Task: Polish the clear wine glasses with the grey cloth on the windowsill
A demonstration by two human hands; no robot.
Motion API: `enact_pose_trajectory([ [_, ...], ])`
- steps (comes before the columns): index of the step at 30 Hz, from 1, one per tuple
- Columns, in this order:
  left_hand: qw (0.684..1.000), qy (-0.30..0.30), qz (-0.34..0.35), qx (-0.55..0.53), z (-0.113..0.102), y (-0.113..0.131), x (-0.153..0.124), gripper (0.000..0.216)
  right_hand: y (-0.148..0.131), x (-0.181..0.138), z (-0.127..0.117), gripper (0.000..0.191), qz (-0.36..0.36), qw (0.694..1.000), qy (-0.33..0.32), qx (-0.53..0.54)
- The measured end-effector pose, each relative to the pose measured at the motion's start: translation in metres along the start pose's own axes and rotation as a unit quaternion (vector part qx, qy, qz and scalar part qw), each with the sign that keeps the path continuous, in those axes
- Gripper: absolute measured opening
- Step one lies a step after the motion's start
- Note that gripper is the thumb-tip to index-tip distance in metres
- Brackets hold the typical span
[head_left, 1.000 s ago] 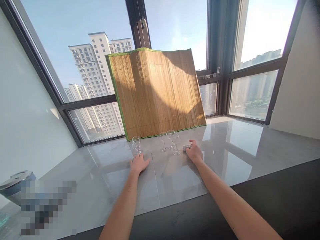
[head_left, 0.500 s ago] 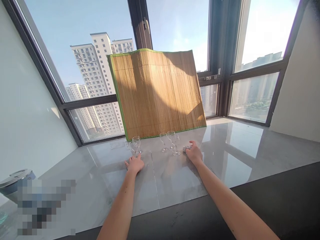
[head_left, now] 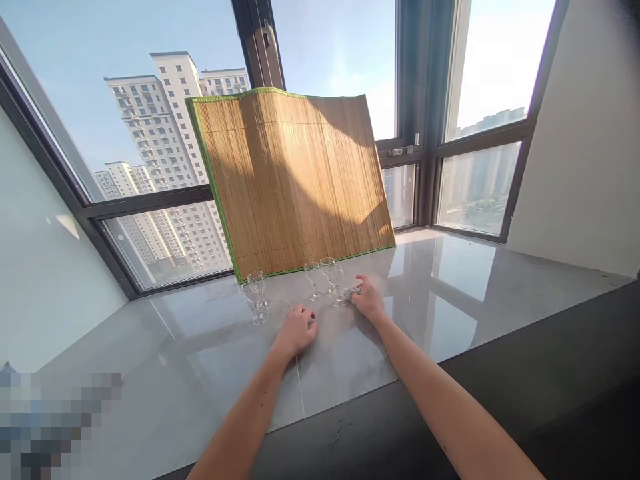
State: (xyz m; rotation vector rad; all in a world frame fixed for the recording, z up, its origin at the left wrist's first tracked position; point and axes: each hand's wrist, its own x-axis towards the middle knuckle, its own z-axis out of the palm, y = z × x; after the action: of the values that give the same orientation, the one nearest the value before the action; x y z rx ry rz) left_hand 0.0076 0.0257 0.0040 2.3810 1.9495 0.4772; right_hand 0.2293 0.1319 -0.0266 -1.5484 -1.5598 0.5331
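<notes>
Several small clear stemmed glasses stand on the glossy grey counter [head_left: 210, 347]. A pair of glasses [head_left: 257, 293] is on the left, and a group of three [head_left: 325, 279] stands in the middle. My left hand [head_left: 297, 328] lies on the counter between the two groups with its fingers stretched out, holding nothing. Just right of the middle glasses, my right hand [head_left: 369, 301] rests with its fingers curled on a small grey-white wad [head_left: 356, 291]. I cannot make out what the wad is.
A bamboo mat [head_left: 293, 180] with a green edge leans upright against the window behind the glasses. A dark strip [head_left: 500, 380] runs along the counter's near edge. White walls close in the left and right sides. A blurred patch covers the lower left corner.
My left hand has left the pair of glasses and slid right toward the middle group. The right hand has stayed by the wad. The view has shifted, so everything sits further left.
</notes>
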Motion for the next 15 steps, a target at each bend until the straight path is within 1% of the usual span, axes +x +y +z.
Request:
enact_pose_trajectory([
  [3,0.999,-0.021,0.028,-0.029,0.007,0.001,0.003,0.031,-0.001,0.002,0.007,0.058,-0.039,0.999,-0.020,0.026],
  [7,0.997,-0.002,0.051,-0.058,0.007,0.002,0.005,0.040,-0.002,0.003,0.016,0.058,-0.081,0.992,-0.047,0.086],
  [12,0.994,-0.005,0.061,-0.096,0.008,0.005,0.003,0.057,-0.011,-0.008,0.021,0.058,-0.121,0.967,-0.134,0.180],
  [15,0.991,-0.016,0.070,-0.114,0.011,0.005,0.003,0.067,-0.020,-0.017,0.021,0.057,-0.134,0.943,-0.206,0.227],
])
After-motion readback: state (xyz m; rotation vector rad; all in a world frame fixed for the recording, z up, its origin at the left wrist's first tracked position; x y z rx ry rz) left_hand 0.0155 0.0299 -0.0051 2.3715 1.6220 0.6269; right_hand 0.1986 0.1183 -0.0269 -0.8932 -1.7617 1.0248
